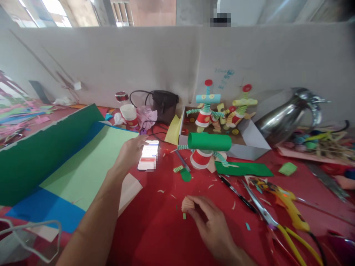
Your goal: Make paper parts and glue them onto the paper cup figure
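Observation:
My left hand [133, 148] reaches over the upper left edge of a lit phone [147, 162] lying on the red table. Its fingers point forward and hold nothing that I can see; whether a fingertip touches the screen is unclear. Between thumb and fingers, my right hand [212, 220] pinches a pale orange accordion-folded paper strip [188, 204] low over the table. A tiny green paper scrap [184, 216] is just below it. Beyond stands a paper-cup figure [201, 158] with a green paper roll [209, 141] on top and folded paper arms.
At right lie yellow-handled scissors [273, 221], a black pen [238, 194] and a yellow glue gun [290, 207]. A box [249, 151] with more cup figures stands behind, beside a tilted metal jug [280, 118]. Coloured sheets [91, 159] cover the left side.

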A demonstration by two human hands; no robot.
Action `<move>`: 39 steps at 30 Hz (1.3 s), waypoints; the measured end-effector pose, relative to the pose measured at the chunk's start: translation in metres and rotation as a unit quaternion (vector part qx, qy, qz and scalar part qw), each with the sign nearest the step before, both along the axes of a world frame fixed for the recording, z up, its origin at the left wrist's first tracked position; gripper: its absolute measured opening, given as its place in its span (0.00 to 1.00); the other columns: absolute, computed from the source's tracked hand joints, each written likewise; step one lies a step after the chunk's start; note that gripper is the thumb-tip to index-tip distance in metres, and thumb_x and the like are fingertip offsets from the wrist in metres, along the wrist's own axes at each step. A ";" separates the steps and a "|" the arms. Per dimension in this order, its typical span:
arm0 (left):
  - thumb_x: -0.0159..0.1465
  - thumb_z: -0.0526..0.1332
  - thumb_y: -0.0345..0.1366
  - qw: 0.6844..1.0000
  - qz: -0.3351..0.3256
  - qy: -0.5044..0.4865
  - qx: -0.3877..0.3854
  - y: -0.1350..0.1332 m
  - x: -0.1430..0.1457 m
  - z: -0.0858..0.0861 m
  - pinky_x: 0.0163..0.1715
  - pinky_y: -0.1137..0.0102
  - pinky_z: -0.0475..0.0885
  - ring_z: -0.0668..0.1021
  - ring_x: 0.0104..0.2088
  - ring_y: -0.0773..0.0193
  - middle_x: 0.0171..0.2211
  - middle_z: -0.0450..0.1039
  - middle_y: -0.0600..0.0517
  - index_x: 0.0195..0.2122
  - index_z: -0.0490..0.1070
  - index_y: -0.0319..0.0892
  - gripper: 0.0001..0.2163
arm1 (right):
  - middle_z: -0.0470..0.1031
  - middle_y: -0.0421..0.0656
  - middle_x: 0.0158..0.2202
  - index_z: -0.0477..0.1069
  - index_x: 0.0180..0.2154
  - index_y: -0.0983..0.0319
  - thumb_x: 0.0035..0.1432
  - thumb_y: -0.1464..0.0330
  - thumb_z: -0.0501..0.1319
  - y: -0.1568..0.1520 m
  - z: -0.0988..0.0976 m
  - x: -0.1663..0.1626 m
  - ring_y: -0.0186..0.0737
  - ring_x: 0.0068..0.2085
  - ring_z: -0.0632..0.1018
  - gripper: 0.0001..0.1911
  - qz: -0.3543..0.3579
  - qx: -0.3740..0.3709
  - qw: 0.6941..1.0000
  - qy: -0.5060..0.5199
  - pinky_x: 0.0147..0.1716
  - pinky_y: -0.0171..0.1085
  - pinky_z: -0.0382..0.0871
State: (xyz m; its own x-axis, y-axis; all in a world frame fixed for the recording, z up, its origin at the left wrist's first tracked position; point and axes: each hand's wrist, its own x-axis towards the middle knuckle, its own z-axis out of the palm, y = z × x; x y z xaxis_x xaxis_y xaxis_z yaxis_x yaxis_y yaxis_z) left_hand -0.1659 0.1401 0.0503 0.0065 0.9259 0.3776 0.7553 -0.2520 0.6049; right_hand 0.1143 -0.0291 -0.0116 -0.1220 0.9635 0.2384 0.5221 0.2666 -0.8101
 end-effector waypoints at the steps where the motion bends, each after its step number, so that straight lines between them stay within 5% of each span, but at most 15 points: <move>1: 0.50 0.54 0.21 0.999 -0.035 0.018 -0.016 -0.006 0.002 -0.003 0.44 0.62 0.72 0.79 0.42 0.53 0.39 0.81 0.49 0.54 0.72 0.47 0.30 | 0.80 0.44 0.43 0.75 0.46 0.56 0.65 0.63 0.58 0.000 0.001 0.000 0.42 0.44 0.81 0.11 0.004 0.000 1.000 -0.001 0.44 0.38 0.76; 6: 0.51 0.51 0.18 0.984 -0.069 0.162 0.006 -0.032 0.020 -0.022 0.61 0.54 0.61 0.71 0.59 0.54 0.48 0.79 0.46 0.67 0.55 0.41 0.39 | 0.80 0.44 0.42 0.75 0.45 0.57 0.65 0.64 0.58 -0.002 0.001 -0.001 0.42 0.44 0.80 0.10 0.020 0.001 1.000 0.000 0.45 0.39 0.75; 12: 0.53 0.50 0.18 0.964 -0.047 0.263 -0.017 -0.036 0.024 -0.030 0.65 0.56 0.54 0.66 0.64 0.60 0.48 0.79 0.51 0.68 0.52 0.39 0.38 | 0.80 0.43 0.43 0.74 0.46 0.57 0.65 0.64 0.58 -0.003 0.002 0.000 0.42 0.44 0.80 0.10 0.025 0.007 1.000 -0.001 0.45 0.38 0.74; 20: 0.53 0.49 0.17 0.962 -0.055 0.265 -0.040 -0.035 0.025 -0.032 0.66 0.56 0.51 0.67 0.63 0.60 0.46 0.81 0.49 0.67 0.53 0.34 0.37 | 0.79 0.43 0.43 0.73 0.47 0.56 0.65 0.64 0.58 -0.004 0.004 0.002 0.40 0.45 0.79 0.10 0.022 0.011 1.000 0.000 0.46 0.37 0.74; 26: 0.53 0.50 0.17 0.980 -0.013 0.195 0.030 -0.035 0.021 -0.030 0.65 0.56 0.56 0.72 0.58 0.58 0.50 0.79 0.49 0.67 0.55 0.38 0.37 | 0.80 0.43 0.43 0.74 0.46 0.57 0.65 0.65 0.59 -0.003 0.003 0.001 0.40 0.44 0.79 0.10 0.019 0.018 1.000 0.004 0.45 0.37 0.74; 32: 0.58 0.51 0.23 0.988 0.050 0.105 0.100 -0.048 0.023 -0.003 0.56 0.58 0.68 0.75 0.54 0.55 0.54 0.75 0.46 0.58 0.70 0.42 0.26 | 0.80 0.43 0.44 0.74 0.48 0.56 0.63 0.63 0.60 -0.002 0.003 0.003 0.41 0.45 0.80 0.13 -0.010 0.015 1.000 0.025 0.45 0.35 0.74; 35: 0.62 0.54 0.30 0.995 -0.085 0.042 -0.008 -0.075 0.048 0.017 0.52 0.63 0.72 0.77 0.52 0.57 0.53 0.76 0.49 0.56 0.72 0.48 0.21 | 0.80 0.42 0.40 0.75 0.43 0.56 0.64 0.62 0.59 0.000 0.007 0.003 0.39 0.42 0.80 0.10 -0.029 0.000 0.997 0.068 0.43 0.32 0.73; 37: 0.61 0.60 0.34 0.968 -0.214 0.027 -0.128 -0.096 0.073 0.022 0.52 0.64 0.72 0.77 0.52 0.57 0.55 0.75 0.52 0.57 0.71 0.53 0.22 | 0.80 0.41 0.35 0.74 0.38 0.57 0.65 0.60 0.58 0.004 0.010 0.005 0.38 0.37 0.80 0.10 -0.032 -0.002 0.994 0.107 0.39 0.31 0.73; 39: 0.57 0.63 0.32 0.944 -0.283 -0.020 -0.168 -0.112 0.101 0.016 0.50 0.65 0.73 0.78 0.50 0.57 0.53 0.77 0.51 0.55 0.73 0.52 0.23 | 0.79 0.41 0.33 0.74 0.36 0.58 0.64 0.59 0.58 0.010 0.010 0.008 0.37 0.35 0.80 0.12 -0.035 0.017 0.990 0.138 0.37 0.30 0.73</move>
